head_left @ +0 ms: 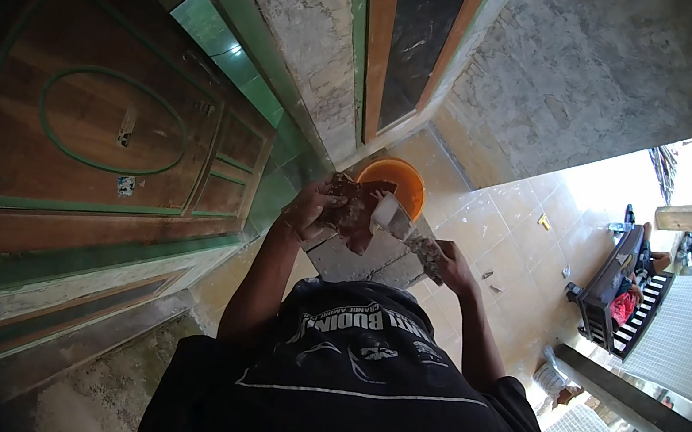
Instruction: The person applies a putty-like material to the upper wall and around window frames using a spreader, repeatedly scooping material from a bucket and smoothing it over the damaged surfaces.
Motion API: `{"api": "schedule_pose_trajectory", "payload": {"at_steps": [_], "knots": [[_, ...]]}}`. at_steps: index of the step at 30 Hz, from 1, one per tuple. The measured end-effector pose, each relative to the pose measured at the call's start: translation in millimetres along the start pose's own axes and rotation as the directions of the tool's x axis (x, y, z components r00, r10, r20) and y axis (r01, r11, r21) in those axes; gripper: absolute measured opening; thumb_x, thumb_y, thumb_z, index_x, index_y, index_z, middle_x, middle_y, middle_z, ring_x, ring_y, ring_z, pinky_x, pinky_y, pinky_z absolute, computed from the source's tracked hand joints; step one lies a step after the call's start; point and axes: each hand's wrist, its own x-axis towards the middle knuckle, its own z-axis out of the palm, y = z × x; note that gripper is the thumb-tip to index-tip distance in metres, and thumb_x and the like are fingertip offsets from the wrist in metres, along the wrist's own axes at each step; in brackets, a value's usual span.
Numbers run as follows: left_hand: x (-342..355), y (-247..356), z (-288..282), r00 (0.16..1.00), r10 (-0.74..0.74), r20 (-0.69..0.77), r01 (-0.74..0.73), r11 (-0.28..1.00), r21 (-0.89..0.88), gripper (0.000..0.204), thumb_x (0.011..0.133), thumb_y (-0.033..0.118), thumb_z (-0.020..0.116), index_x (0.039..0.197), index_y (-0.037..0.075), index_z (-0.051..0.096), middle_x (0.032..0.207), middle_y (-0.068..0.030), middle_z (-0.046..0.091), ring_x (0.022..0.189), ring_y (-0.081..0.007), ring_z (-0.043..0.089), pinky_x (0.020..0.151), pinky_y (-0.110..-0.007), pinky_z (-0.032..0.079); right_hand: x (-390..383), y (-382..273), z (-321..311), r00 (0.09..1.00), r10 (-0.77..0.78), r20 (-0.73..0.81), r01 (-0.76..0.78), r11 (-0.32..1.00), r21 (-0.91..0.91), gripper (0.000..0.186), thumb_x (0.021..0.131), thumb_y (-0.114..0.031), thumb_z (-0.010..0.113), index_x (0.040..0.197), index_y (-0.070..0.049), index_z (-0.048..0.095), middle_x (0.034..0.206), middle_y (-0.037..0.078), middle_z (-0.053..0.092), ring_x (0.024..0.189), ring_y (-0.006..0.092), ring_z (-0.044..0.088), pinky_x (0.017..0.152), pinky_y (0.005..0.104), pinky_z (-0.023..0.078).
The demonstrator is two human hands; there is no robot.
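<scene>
My left hand (pixel 307 210) is closed on the left edge of a ragged, reddish-brown flat piece (pixel 355 220) smeared with grey material. Fingers of my right hand (pixel 454 270) wrap round the crusted handle of a putty knife (pixel 425 251). Its pale, wet-looking blade meets the right side of the flat piece, in front of my chest. Just beyond both, on the floor, stands an orange bucket (pixel 422 193), partly hidden by the flat piece. What the bucket holds cannot be made out.
A brown wooden door (pixel 109 127) with green trim stands at the left. Ahead are a rough plastered wall (pixel 601 66) and a wood-framed window (pixel 423 31). A person sits on a dark bench (pixel 614 278) at the right. Small bits and a yellow object (pixel 544 221) lie on the tiles.
</scene>
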Motion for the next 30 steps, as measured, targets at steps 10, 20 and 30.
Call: {"api": "schedule_pose_trajectory", "payload": {"at_steps": [10,20,30], "knots": [[-12,25,34,0.872,0.402,-0.28,-0.375,0.915,0.148,0.023,0.081,-0.003,0.051,0.104,0.0,0.049,0.097,-0.0105,0.059,0.085,-0.02,0.061,0.077,-0.032,0.052,-31,-18,2,0.995,0.056,-0.08,-0.039,0.981,0.192,0.054,0.093,-0.05,0.038,0.071,-0.003,0.054,0.05,0.001,0.045,0.039,0.0085,0.043,0.035,0.0227,0.034],[-22,3,79,0.676,0.68,-0.284,-0.478,0.698,0.534,0.018,0.086,0.007,0.057,0.098,-0.007,0.058,0.089,-0.0095,0.062,0.079,-0.0114,0.057,0.072,-0.026,0.048,-24,-52,23,0.973,0.004,-0.232,-0.004,1.0,0.003,0.055,0.093,-0.048,0.039,0.069,-0.001,0.053,0.052,0.001,0.045,0.043,0.009,0.042,0.041,0.0263,0.034],[-23,2,78,0.62,0.77,0.149,-0.497,0.239,0.834,0.02,0.086,-0.002,0.052,0.104,-0.004,0.061,0.101,-0.0175,0.064,0.094,-0.0235,0.063,0.08,-0.03,0.049,-25,-69,4,0.985,0.024,-0.172,0.001,0.989,0.147,0.054,0.092,-0.05,0.041,0.07,-0.002,0.054,0.054,-0.003,0.043,0.044,0.0064,0.038,0.039,0.024,0.031]]}}
